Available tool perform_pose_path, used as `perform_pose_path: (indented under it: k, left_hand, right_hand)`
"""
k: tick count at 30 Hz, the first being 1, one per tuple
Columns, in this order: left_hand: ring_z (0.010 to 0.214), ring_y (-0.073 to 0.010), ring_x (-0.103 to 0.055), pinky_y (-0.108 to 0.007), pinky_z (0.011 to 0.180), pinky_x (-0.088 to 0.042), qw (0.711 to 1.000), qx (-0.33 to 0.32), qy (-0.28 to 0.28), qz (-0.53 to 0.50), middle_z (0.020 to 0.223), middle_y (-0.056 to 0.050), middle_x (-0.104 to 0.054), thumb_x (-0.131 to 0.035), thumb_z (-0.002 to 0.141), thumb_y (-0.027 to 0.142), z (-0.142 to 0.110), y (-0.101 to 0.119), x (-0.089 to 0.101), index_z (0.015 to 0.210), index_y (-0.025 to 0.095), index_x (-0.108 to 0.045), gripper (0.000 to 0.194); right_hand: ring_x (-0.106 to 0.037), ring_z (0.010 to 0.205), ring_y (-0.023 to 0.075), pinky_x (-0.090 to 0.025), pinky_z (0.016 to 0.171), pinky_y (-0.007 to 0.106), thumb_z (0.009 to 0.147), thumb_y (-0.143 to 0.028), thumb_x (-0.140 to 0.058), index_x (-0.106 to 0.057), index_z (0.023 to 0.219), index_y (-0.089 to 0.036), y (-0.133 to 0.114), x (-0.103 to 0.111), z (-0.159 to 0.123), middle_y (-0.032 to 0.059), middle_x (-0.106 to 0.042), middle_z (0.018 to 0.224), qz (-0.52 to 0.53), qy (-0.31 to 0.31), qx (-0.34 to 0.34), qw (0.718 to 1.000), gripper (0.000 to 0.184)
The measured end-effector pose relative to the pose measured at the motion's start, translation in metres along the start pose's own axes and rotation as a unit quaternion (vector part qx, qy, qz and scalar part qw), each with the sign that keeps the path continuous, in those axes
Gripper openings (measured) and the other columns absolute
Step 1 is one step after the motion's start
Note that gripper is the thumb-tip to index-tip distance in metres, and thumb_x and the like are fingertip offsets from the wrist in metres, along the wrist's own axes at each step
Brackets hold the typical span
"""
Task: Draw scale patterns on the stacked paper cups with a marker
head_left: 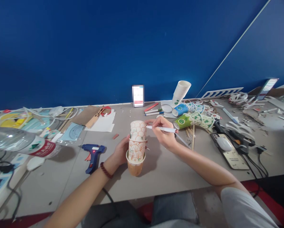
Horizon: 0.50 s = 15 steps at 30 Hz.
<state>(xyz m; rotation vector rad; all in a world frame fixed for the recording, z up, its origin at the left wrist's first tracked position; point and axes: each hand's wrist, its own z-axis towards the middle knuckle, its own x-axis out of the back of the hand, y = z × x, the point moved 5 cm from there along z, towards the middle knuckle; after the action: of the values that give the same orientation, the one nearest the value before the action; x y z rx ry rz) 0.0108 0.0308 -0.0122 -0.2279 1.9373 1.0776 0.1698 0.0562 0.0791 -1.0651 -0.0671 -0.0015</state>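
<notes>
Three joined paper cups [137, 147] with an orange scale pattern make a column, tilted over the table near its front; the lowest cup is painted orange. My left hand [122, 148] is wrapped around the column from the left, its fingers partly hidden behind the cups. In my right hand [164, 133] a white marker [165, 129] is pinched, its tip at the right side of the top cup, close to or touching it. Its orange-red end points right. Blue patterned cups [188, 108] and green patterned cups [194, 121] lie to the right of this hand.
A blue glue gun [93, 155] lies left of my left hand, near a water bottle [25, 142] and a power strip [9, 180]. Several markers [153, 110] lie behind the cups. A white cup stack [181, 92] leans at the back; a phone [229, 152] lies right.
</notes>
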Motion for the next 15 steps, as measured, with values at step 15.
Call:
perform_pose_path:
  k: [15]
  left_hand:
    - [0.077,-0.0269,-0.065,-0.037,0.069,-0.049,0.999,-0.031,-0.039,-0.002,0.096,-0.016,-0.07,-0.053,0.073,0.053,-0.002,0.012,-0.01,0.101,0.01,-0.068,0.052]
  right_hand:
    - [-0.068,0.084,0.0201,-0.055,0.075,0.038,0.084,-0.032,-0.059,-0.058,0.089,-0.023,-0.001,0.007,0.001,0.0029,-0.066,0.085,0.039,0.021,-0.001,0.999,0.01]
